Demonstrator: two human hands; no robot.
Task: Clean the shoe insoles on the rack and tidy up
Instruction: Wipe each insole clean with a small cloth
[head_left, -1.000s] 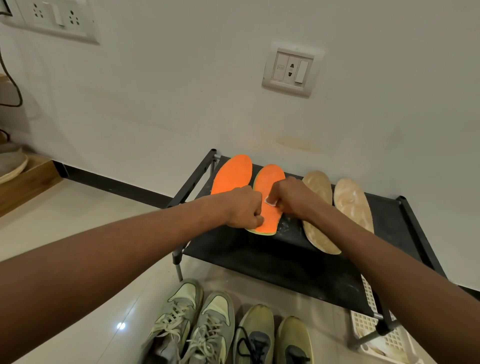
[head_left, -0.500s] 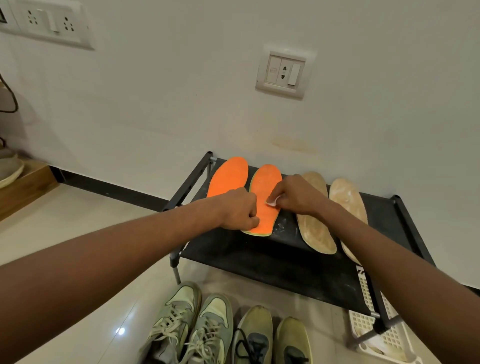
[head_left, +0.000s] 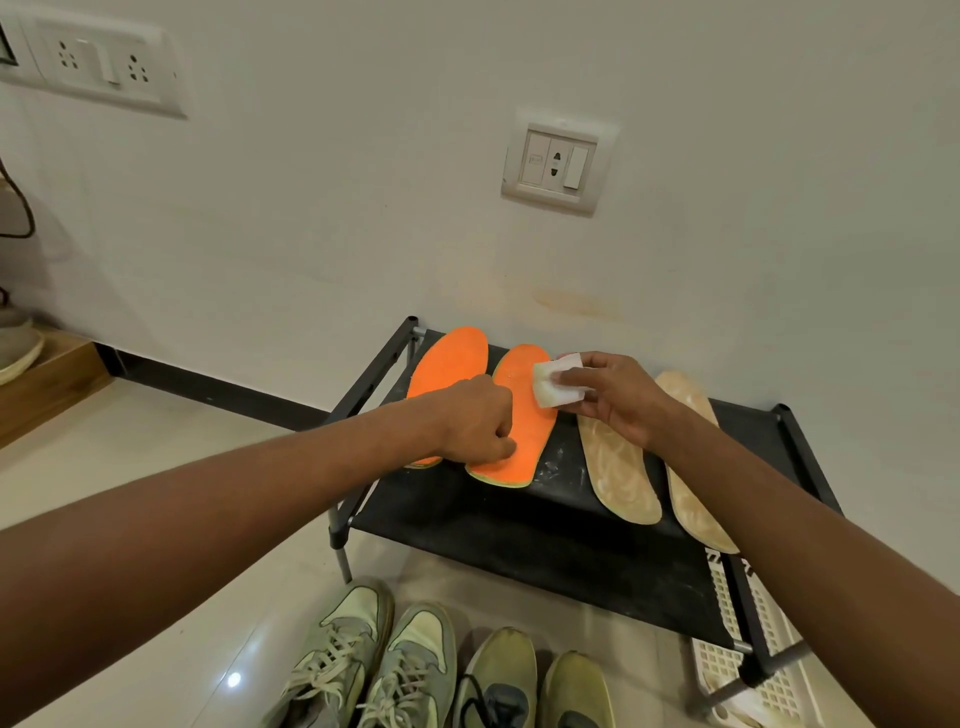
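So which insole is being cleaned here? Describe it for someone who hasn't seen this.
On the black shoe rack by the wall lie four insoles. It is the second from the left, the orange insole, beside the tan ones: the left hand pins it and the right hand holds a white wipe over it.

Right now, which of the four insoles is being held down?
The second orange insole from the left: the left hand pins its heel end; the other three lie untouched.

Matt black cloth shelf (head_left: 545, 540) on metal rack tubes (head_left: 363, 384); glossy tiled floor (head_left: 171, 623).
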